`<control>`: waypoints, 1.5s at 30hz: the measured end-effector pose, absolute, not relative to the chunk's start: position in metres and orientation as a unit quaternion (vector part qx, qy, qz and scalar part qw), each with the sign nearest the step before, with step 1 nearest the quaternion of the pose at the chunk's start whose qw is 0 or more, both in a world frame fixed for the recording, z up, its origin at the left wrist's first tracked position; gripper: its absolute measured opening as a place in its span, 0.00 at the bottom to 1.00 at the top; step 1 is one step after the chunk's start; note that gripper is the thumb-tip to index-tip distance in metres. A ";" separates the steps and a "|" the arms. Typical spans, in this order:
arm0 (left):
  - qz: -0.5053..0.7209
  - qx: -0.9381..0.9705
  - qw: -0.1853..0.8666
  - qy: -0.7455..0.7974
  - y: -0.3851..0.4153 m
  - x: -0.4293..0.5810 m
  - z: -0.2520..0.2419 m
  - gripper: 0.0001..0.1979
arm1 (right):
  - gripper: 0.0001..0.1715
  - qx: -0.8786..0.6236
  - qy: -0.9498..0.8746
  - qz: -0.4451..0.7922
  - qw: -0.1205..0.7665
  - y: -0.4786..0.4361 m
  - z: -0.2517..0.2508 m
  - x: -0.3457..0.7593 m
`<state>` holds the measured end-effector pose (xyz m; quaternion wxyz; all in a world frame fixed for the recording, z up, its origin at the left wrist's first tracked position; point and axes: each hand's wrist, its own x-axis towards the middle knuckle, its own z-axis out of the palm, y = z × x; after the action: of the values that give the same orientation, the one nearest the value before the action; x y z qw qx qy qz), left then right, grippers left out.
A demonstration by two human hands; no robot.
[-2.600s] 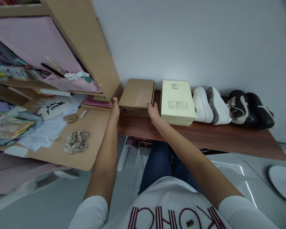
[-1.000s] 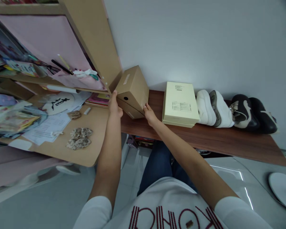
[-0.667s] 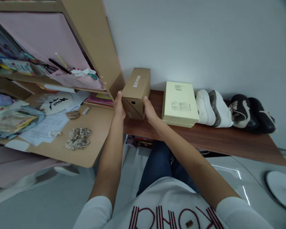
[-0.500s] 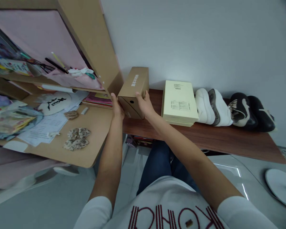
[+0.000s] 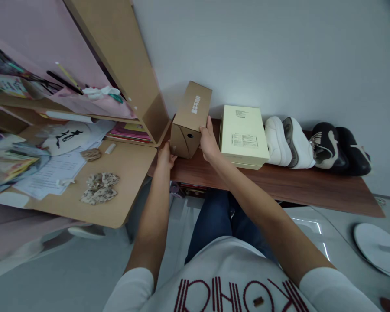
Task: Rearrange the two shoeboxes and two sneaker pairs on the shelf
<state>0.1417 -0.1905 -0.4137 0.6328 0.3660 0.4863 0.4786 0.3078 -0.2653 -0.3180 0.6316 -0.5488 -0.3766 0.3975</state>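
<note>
A brown cardboard shoebox (image 5: 191, 117) stands tilted at the left end of the dark wooden shelf (image 5: 247, 177), close to the wall. White lettering shows on its upper face, and a dark round hole is in its near end. My left hand (image 5: 165, 157) is at the box's lower left corner, with its fingertips against the bottom edge. On the box's right side lies my right hand (image 5: 209, 141), thumb on the near end and fingers along the side. To the right sits a pale yellow box (image 5: 243, 134), apart from the brown one.
Right of the yellow box stand white sneakers (image 5: 289, 143) and black shoes (image 5: 339, 149). At left, a desk (image 5: 130, 182) holds papers, a scrunchie (image 5: 99, 188) and a white fan (image 5: 66, 138). The desk's upright panel (image 5: 126, 65) rises just left of the brown box.
The brown shoebox has shifted right and tilted, away from the desk panel. My left hand has gone from its upper left side down to the bottom corner; my right hand moved along with it.
</note>
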 end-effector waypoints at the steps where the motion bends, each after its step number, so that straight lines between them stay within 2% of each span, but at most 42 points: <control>1: 0.479 0.347 0.632 0.500 -0.190 0.142 -0.411 0.27 | 0.39 -0.547 -0.372 0.404 0.632 -0.266 -0.318 0.311; 4: 0.506 0.329 0.619 0.501 -0.185 0.137 -0.400 0.25 | 0.37 -0.531 -0.365 0.419 0.639 -0.268 -0.318 0.316; 7: 0.550 0.310 0.592 0.500 -0.178 0.129 -0.386 0.27 | 0.36 -0.514 -0.365 0.428 0.648 -0.268 -0.320 0.315; 11: 0.633 0.308 0.505 0.499 -0.166 0.122 -0.370 0.33 | 0.33 -0.529 -0.352 0.425 0.645 -0.268 -0.331 0.311; 16: 0.688 0.348 0.426 0.473 -0.161 0.125 -0.369 0.30 | 0.32 -0.577 -0.311 0.425 0.624 -0.270 -0.341 0.308; 24: 0.680 0.390 0.376 0.494 -0.173 0.135 -0.379 0.28 | 0.42 -0.577 -0.362 0.414 0.604 -0.282 -0.346 0.309; 32: 0.653 0.448 0.343 0.505 -0.171 0.136 -0.395 0.28 | 0.35 -0.603 -0.326 0.424 0.592 -0.280 -0.368 0.307; 37: 0.636 0.466 0.331 0.519 -0.170 0.135 -0.402 0.26 | 0.35 -0.618 -0.315 0.433 0.575 -0.275 -0.383 0.306; 45: 0.616 0.498 0.311 0.524 -0.169 0.137 -0.401 0.26 | 0.46 -0.662 -0.327 0.423 0.525 -0.267 -0.381 0.303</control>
<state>0.1366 -0.1690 -0.4006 0.3112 0.4983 0.5244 0.6163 0.3032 -0.2671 -0.3812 0.5253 -0.6617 -0.3270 0.4234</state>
